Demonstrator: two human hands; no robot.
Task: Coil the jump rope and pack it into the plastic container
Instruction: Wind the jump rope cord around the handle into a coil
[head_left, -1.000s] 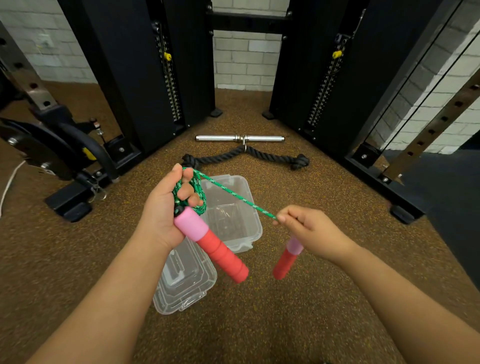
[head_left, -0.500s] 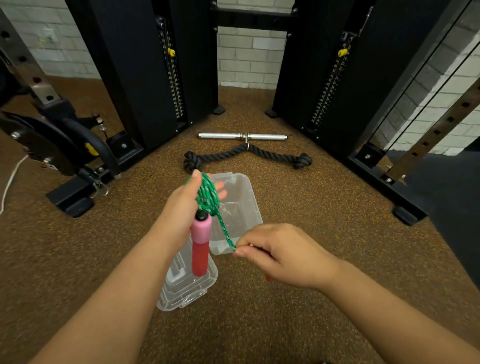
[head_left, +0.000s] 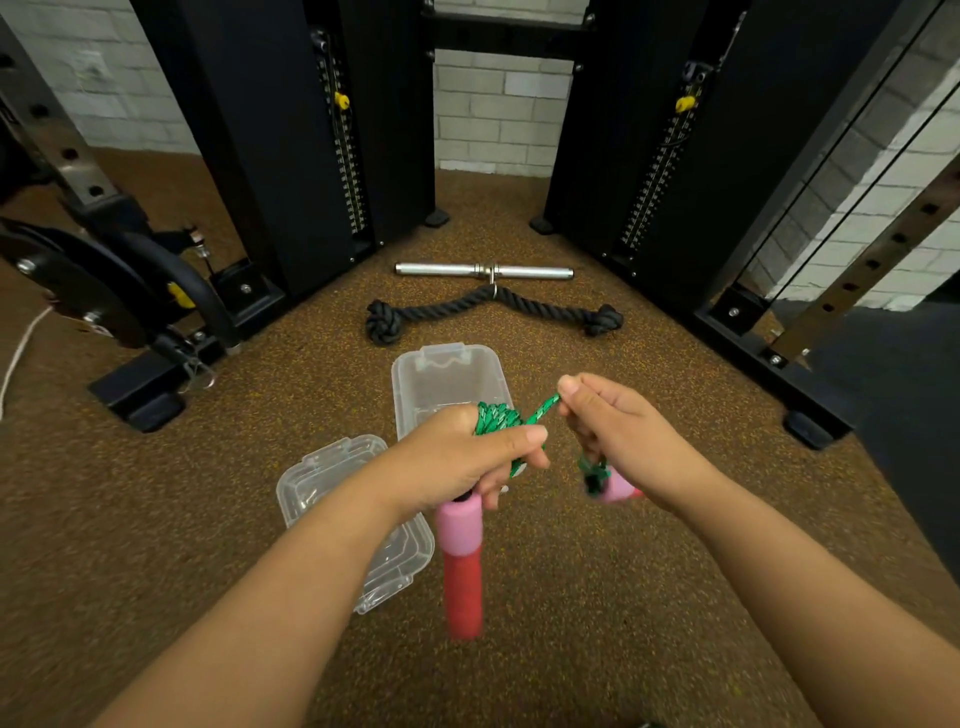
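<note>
Gym, weights area. Two black cable-machine towers (head_left: 291, 145) w/ numbered weight stacks and yellow selector pins (head_left: 341, 100). Floor: brown speckled rubber flooring (head_left: 597, 597). Lying between towers: chrome straight-bar cable attachment (head_left: 483, 270), black triceps rope (head_left: 493, 310) just in front of it. Far left: plate-loaded machine w/ black weight plate (head_left: 72, 291). Right edge: perforated steel rack upright (head_left: 872, 260). Back wall: white-painted brick (head_left: 493, 114).

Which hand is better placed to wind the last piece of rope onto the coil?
The right hand, probably. It pinches the free green rope beside the coil, which the left hand grips with one handle hanging below it.
</note>
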